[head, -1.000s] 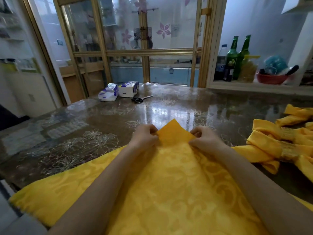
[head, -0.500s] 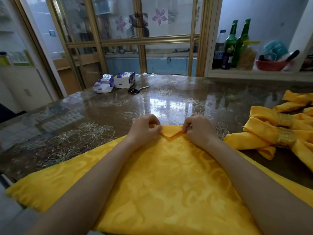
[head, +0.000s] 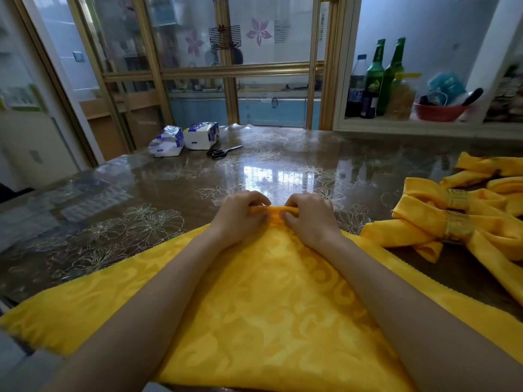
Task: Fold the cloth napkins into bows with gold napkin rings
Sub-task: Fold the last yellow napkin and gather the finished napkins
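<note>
A yellow patterned cloth napkin [head: 271, 301] lies spread like a diamond on the glossy table [head: 119, 216], its near part hanging over the front edge. Its far corner is rolled into a narrow band. My left hand [head: 240, 216] and my right hand [head: 310, 217] sit side by side at that band, fingers curled and pinching it. At the right lie finished yellow napkin bows [head: 424, 222], each cinched by a gold napkin ring [head: 458, 228]. A second ring [head: 457, 200] shows just behind.
Two tissue packs [head: 185, 140] and black scissors [head: 223, 151] lie at the table's far left. Beyond the far edge stands a gold-framed glass partition [head: 235, 69]. A shelf at the back right holds green bottles [head: 386, 77] and a red bowl [head: 438, 111].
The napkin's far pointed corner stood up a second ago, was folded down toward me, and is now rolled into a narrow band. Both hands have drawn closer together.
</note>
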A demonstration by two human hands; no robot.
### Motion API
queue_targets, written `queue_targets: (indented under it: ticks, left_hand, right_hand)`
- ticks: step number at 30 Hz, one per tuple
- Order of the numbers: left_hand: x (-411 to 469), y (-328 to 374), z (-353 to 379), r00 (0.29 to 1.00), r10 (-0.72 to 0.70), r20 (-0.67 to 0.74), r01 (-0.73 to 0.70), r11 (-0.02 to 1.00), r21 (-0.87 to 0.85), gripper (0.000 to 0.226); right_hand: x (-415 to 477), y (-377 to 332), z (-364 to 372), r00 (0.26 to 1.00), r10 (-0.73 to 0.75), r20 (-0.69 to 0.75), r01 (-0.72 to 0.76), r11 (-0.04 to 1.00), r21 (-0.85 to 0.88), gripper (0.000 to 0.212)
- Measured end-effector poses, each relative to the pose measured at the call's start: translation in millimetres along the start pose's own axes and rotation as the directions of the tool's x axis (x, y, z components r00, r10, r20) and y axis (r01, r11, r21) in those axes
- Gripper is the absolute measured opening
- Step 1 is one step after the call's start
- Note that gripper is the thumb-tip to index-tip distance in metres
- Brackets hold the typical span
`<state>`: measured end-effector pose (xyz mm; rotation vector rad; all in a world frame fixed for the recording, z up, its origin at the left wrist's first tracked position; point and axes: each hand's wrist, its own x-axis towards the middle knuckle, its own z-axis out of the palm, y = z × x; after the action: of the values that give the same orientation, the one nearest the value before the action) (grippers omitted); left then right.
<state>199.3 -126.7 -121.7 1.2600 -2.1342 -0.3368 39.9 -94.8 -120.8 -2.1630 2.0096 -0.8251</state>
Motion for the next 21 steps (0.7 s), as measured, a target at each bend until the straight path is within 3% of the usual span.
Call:
queue_targets:
  ticks: [7, 11, 14, 17, 19, 21]
  left_hand:
    - [-1.6, 8.6, -0.4, 0.999, 0.035, 0.024, -0.037, 0.996, 0.084, 0.019]
    - [-4.6, 9.5, -4.2, 0.998, -0.011, 0.061, 0.010, 1.000, 0.018, 0.016]
    - [-3.9, 3.4, -3.2, 0.999, -0.031, 0.032, 0.032, 0.999, -0.020, 0.009]
    - [-2.9, 1.1, -2.7, 0.997, -0.056, -0.057, 0.051, 0.996, -0.077, 0.005]
    - [-2.0, -0.8, -2.8, 0.998, -0.044, -0.040, 0.043, 0.999, -0.029, 0.003]
    - [-2.8, -1.7, -2.3, 0.999, -0.039, 0.011, 0.038, 0.999, 0.023, 0.009]
  right_hand:
    - [-3.4, -4.9, 2.1, 0.986, -0.145, -0.081, 0.141, 0.989, -0.053, 0.018]
    - [-4.7, -6.3, 4.2, 0.951, -0.296, -0.088, 0.280, 0.946, -0.162, 0.020]
    - [-3.8, -7.9, 3.7, 0.916, -0.389, -0.095, 0.361, 0.905, -0.225, 0.037]
    - [-3.7, -5.6, 1.6, 0.916, -0.399, -0.052, 0.378, 0.897, -0.230, 0.032]
    - [-4.9, -1.4, -0.3, 0.929, -0.369, -0.031, 0.359, 0.917, -0.173, 0.024]
    - [-6.5, -0.1, -1.6, 0.945, -0.326, -0.004, 0.324, 0.940, -0.103, 0.031]
